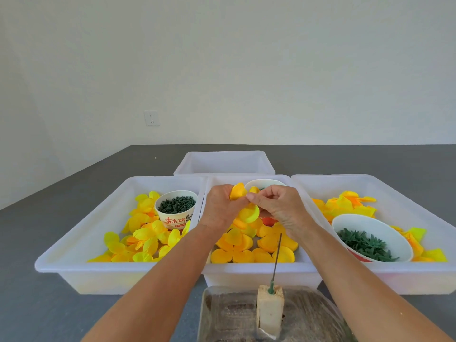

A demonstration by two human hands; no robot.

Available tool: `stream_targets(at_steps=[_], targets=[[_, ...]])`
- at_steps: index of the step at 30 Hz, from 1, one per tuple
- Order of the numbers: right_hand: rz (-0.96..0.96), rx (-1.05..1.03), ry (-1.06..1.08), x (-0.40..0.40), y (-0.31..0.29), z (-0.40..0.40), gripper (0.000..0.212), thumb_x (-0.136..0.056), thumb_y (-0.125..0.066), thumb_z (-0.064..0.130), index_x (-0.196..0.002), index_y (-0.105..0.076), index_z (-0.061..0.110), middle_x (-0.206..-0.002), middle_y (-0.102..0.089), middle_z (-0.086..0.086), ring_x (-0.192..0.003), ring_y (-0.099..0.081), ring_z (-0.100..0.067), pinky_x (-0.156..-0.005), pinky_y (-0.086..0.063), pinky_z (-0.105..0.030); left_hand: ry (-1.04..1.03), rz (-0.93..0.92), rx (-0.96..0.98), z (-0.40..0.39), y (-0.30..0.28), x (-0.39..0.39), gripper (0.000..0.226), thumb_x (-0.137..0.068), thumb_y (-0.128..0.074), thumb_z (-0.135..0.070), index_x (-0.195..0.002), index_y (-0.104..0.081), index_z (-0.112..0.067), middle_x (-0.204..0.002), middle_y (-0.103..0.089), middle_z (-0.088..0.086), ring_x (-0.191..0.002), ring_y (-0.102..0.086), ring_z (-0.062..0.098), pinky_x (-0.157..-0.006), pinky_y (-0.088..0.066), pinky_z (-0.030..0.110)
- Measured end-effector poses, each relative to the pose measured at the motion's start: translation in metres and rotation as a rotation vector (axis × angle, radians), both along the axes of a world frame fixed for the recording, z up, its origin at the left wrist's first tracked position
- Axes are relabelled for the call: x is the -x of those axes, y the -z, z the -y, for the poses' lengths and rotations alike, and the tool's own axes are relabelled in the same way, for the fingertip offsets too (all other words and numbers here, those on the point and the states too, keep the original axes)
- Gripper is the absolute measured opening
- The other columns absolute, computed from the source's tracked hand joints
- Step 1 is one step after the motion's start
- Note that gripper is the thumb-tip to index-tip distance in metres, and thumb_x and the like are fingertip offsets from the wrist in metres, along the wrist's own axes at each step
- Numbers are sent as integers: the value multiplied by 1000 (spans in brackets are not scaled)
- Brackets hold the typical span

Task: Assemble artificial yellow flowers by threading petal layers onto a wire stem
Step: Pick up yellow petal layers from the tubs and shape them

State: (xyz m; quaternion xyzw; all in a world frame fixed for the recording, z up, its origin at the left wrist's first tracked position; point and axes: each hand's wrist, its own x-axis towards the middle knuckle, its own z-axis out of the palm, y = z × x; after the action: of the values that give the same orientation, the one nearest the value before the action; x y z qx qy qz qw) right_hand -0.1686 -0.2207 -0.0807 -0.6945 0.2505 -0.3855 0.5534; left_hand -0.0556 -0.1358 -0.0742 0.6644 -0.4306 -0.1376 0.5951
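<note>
Pinching one yellow petal layer (238,191) above the middle tray's rim (259,267), left hand (219,208) and right hand (278,206) grip together.

Both bare forearms reach forward and meet near the middle. The left hand (220,209) has fingers curled in a grip, knuckles up. The right hand (278,208) pinches with fingertips (251,197) touching the left's.

Three bins sit side by side on the table (74,317) — left bin (81,243), middle bin (259,272), right bin (419,218) — a fourth bin (224,161) behind, the wire stem (276,257) in front.
</note>
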Motion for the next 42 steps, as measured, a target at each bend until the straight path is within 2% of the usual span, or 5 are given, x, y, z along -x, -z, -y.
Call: stream_targets(at_steps=[15, 26, 31, 37, 42], targets=[[-264, 413, 91, -2, 5, -1, 10, -77, -75, 17, -71, -69, 12, -61, -59, 10, -60, -55, -8, -67, -51, -25, 52, -273, -43, 0, 2, -4, 23, -81, -71, -17, -76, -64, 4, -74, -58, 19, -67, -53, 26, -66, -47, 35], [-291, 618, 123, -4, 8, -7, 8, -78, -69, 14, -84, -69, 9, -65, -62, 5, -68, -64, -16, -77, -55, -34, 92, -408, -77, -3, -1, -7, 18, -82, -68, -15, -87, -60, 0, -72, -54, 15, -58, -49, 20, -54, -43, 24], [-279, 576, 134, -3, 7, -5, 13, -82, -65, 8, -91, -74, 7, -80, -69, -3, -78, -65, -20, -88, -52, -32, 77, -463, -54, -2, 1, -8, 14, -83, -67, -10, -81, -60, 1, -77, -57, 17, -68, -53, 26, -64, -46, 32], [-206, 412, 107, -5, 2, -8, 22, -78, -72, 31, -94, -69, 16, -79, -69, 0, -75, -63, -13, -73, -54, -29, -103, -435, 21, 1, 3, -13, 20, -82, -70, -11, -67, -56, -6, -71, -57, 14, -69, -51, 25, -67, -48, 38], [-63, 182, 20, -6, -1, -8, 34, -75, -70, -1, -102, -60, 17, -81, -69, -7, -73, -65, -20, -65, -55, -31, -27, -458, 40, -2, 1, -10, 10, -78, -69, 2, -78, -64, -6, -76, -65, 13, -68, -63, 26, -69, -56, 38]])
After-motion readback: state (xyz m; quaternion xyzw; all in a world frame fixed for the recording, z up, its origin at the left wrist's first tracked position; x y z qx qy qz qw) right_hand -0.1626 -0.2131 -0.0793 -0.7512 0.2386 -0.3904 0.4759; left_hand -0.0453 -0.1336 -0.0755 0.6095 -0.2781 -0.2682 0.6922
